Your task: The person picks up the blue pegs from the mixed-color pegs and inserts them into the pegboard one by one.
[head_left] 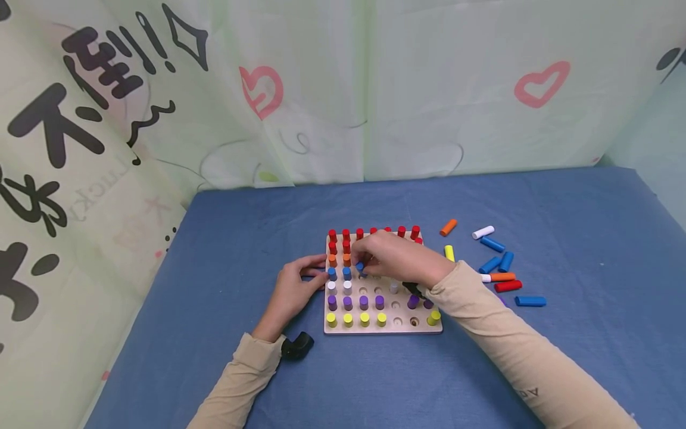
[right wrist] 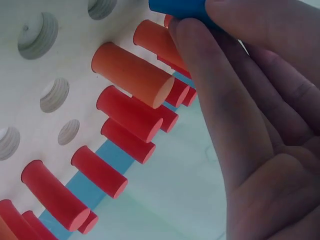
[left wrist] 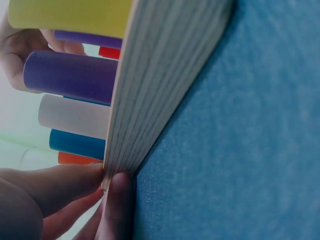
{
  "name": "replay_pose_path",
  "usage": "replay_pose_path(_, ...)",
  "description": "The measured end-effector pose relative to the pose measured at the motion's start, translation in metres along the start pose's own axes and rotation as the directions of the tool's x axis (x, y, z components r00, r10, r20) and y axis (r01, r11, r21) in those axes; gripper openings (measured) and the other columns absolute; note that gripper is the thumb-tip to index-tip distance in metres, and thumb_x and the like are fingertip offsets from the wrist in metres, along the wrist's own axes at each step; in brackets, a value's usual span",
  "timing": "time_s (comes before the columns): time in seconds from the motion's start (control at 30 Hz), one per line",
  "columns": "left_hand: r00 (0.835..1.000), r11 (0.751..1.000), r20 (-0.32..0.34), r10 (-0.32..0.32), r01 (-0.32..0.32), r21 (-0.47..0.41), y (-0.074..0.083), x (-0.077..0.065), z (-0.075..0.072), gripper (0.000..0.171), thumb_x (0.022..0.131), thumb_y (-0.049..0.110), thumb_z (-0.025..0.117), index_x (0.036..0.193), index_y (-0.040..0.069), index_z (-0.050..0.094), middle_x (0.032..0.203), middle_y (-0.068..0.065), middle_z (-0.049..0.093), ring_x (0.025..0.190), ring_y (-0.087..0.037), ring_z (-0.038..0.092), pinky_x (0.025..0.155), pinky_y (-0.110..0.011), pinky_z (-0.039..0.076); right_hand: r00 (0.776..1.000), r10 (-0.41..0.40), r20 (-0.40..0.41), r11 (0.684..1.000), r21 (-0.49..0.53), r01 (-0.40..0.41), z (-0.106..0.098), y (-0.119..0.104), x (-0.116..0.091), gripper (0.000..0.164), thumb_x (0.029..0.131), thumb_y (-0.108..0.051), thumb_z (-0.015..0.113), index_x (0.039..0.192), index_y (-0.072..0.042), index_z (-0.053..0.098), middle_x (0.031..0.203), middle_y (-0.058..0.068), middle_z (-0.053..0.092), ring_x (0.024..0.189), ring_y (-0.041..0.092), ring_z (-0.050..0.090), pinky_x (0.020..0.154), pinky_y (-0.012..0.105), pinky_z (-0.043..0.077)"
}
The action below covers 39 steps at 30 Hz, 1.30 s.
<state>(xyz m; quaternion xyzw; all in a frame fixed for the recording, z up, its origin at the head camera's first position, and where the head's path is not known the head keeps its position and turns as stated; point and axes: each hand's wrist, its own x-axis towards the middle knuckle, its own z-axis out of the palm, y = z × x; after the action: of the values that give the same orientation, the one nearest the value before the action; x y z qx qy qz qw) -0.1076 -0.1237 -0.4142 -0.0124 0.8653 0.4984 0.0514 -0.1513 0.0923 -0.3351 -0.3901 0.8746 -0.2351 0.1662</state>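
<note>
A wooden pegboard [head_left: 383, 332] lies on the blue cloth, with rows of red, orange, blue, white, purple and yellow pegs standing in its holes. My left hand [head_left: 292, 289] holds the board's left edge; thumb and fingers meet that edge in the left wrist view, where the board's layered side [left wrist: 150, 90] shows. Above the board, my right hand [head_left: 391, 256] pinches a blue peg [right wrist: 182, 8] between thumb and fingers. That peg is in the blue row, to the right of two standing blue pegs [head_left: 347, 273]. Its lower end is hidden in the right wrist view.
Right of the board several loose pegs lie scattered: an orange peg [head_left: 448, 227], a white peg [head_left: 483, 232], a red peg [head_left: 508, 286] and blue ones [head_left: 530, 301]. My right sleeve [head_left: 482, 316] covers part of this area. A printed curtain [head_left: 396, 119] hangs behind the table.
</note>
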Motion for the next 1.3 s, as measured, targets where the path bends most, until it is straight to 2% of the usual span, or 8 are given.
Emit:
replay_pose_path(0.37,1.000,1.000,0.006,-0.002,0.002,0.007,0.0024,-0.0005,0.0001,0.039,0.092,0.009,0.070,0.130,0.008,0.065,0.118,-0.008,0.069,0.096,-0.019,0.067,0.080,-0.030,0.059,1.000,-0.012,0.025,1.000,0.007,0.012,0.0043,0.0011,0.0033,0.013,0.087,0.002,0.071,0.096,-0.006,0.069,0.089,0.002,0.068,0.086,0.012,0.066,0.083,0.029,0.056)
replay_pose_path(0.57,1.000,1.000,0.006,0.005,-0.005,-0.006,0.0020,-0.0007,-0.0003,0.039,0.092,0.009,0.070,0.130,0.008,0.065,0.118,-0.009,0.070,0.096,-0.019,0.068,0.081,-0.031,0.059,0.999,0.000,0.053,1.000,-0.005,0.001,0.0068,0.0010,0.0045,0.012,0.088,-0.001,0.072,0.096,-0.008,0.068,0.089,0.001,0.067,0.086,0.011,0.064,0.084,0.029,0.056)
replay_pose_path(0.93,1.000,1.000,0.007,-0.007,0.007,0.007,0.0016,0.0005,0.0005,0.039,0.092,0.010,0.070,0.130,0.009,0.065,0.118,-0.008,0.070,0.096,-0.019,0.068,0.081,-0.030,0.059,0.997,0.049,0.058,0.998,-0.031,-0.048,0.0053,0.0000,0.0054,0.014,0.088,0.000,0.072,0.102,-0.004,0.072,0.098,0.008,0.072,0.088,0.014,0.067,0.086,0.031,0.057)
replay_pose_path(1.3,1.000,1.000,0.004,0.001,-0.001,0.006,0.0018,-0.0007,-0.0007,0.039,0.092,0.010,0.070,0.130,0.008,0.065,0.117,-0.008,0.070,0.096,-0.018,0.067,0.081,-0.031,0.059,0.998,0.052,0.045,0.995,-0.082,-0.048,0.0056,-0.0039,0.0049,0.018,0.086,0.002,0.071,0.104,-0.002,0.073,0.098,0.009,0.073,0.086,0.015,0.066,0.084,0.031,0.057)
